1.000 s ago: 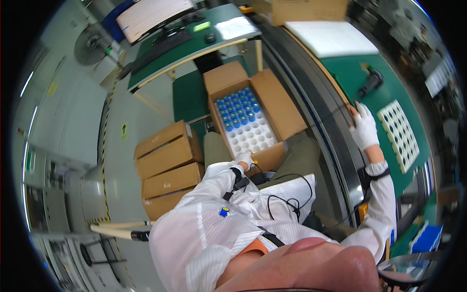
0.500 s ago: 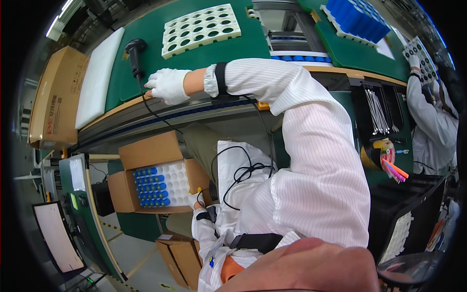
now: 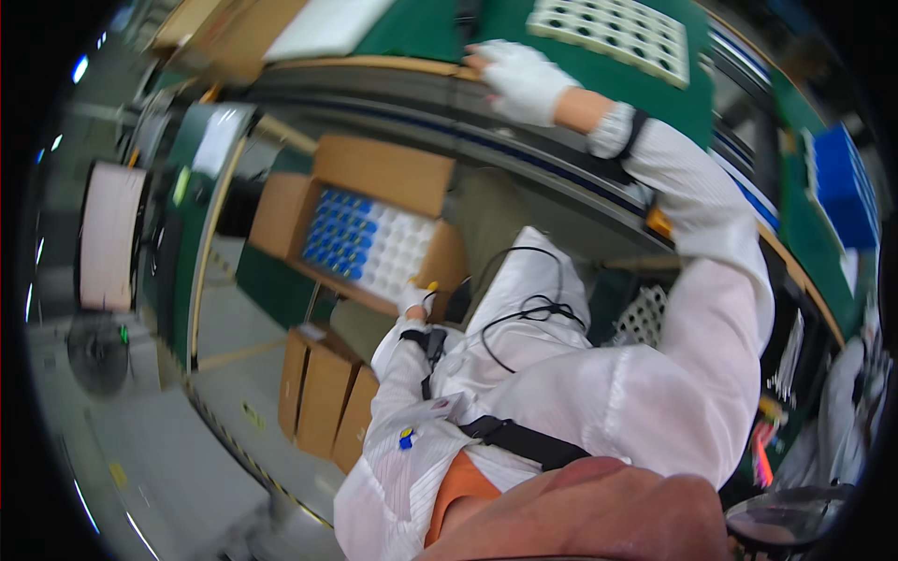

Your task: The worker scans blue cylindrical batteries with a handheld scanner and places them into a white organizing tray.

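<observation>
My right hand (image 3: 522, 79), in a white glove, lies on the wooden front edge of the green workbench (image 3: 430, 33), its fingers pointing left. A white perforated tray (image 3: 613, 28) sits just beyond it on the bench. My left hand (image 3: 414, 299), also gloved, is low beside my lap at the near rim of an open cardboard box (image 3: 379, 173). It is closed around a small yellow-tipped piece (image 3: 431, 286). The box holds rows of blue-capped tubes (image 3: 339, 238) on one side and white ones (image 3: 398, 254) on the other. A black cable (image 3: 524, 304) loops across my white coat.
Closed cartons (image 3: 323, 397) stand stacked on the floor below the box. A white flat board (image 3: 323, 28) lies on the bench to the left, a blue crate (image 3: 842, 187) to the right. Another perforated tray (image 3: 642, 318) sits under the bench. A co-worker's white sleeve (image 3: 847, 393) shows at the right rim.
The view has swung round as my head turned. My right hand has stayed at the bench edge by the perforated tray; my left hand has stayed at the box rim.
</observation>
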